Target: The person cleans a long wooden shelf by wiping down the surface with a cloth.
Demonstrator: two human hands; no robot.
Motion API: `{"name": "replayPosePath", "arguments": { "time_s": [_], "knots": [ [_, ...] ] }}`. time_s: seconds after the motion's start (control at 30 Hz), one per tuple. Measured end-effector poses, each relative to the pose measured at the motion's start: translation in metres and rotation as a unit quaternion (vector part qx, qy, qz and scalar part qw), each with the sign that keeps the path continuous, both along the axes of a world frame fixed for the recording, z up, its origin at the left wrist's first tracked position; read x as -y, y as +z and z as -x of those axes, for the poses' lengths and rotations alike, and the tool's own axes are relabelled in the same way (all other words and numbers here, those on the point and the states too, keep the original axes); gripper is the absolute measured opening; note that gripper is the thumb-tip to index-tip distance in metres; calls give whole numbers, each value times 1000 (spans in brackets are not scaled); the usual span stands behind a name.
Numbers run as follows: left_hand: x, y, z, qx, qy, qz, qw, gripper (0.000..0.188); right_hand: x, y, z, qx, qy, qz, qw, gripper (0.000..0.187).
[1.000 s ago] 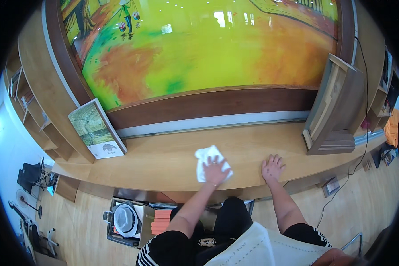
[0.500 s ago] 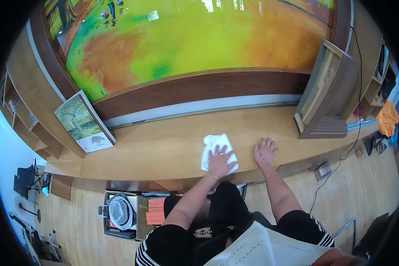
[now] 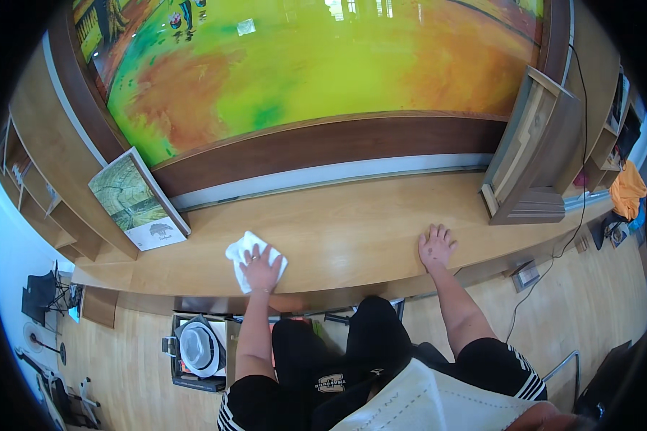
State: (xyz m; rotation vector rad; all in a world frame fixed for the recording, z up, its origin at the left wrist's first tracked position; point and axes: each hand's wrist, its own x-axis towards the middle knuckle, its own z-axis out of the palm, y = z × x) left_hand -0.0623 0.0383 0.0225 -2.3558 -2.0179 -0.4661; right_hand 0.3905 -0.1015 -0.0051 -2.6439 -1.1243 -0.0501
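Observation:
Under my left hand [image 3: 261, 271] a white cloth [image 3: 241, 250] lies crumpled on the wooden counter [image 3: 352, 230], left of its middle near the front edge. The fingers of that hand are spread and press flat on the cloth, which shows around them. My right hand [image 3: 436, 248] rests palm down on the bare wood further right, its fingers apart, with nothing in it.
A picture panel [image 3: 140, 201] leans at the counter's left end; a wooden frame-like piece [image 3: 532, 154] stands at its right. Behind is a large colourful painting [image 3: 316, 72]. Below on the floor sits a box with a white hat [image 3: 199, 350]. A cable [image 3: 553, 257] hangs at right.
My left hand has slid the white cloth leftward along the counter. The right hand stays in nearly the same place.

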Motion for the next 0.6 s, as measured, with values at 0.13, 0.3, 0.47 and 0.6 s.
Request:
{"name": "replayPosePath", "arguments": {
  "time_s": [0.13, 0.3, 0.47, 0.6],
  "knots": [
    [-14, -1, 34, -6, 50, -1, 999, 57, -1, 2, 2, 0, 3, -1, 1000, 55],
    [-32, 2, 62, -23, 128, 2, 992, 57, 0, -1, 3, 26, 1, -8, 1000, 53],
    [-37, 2, 60, -35, 145, 10, 989, 57, -1, -1, 5, 28, 0, -10, 1000, 52],
    [-29, -2, 24, -37, 209, 23, 977, 58, -1, 4, 4, 2, 5, 11, 1000, 57]
  ]
}}
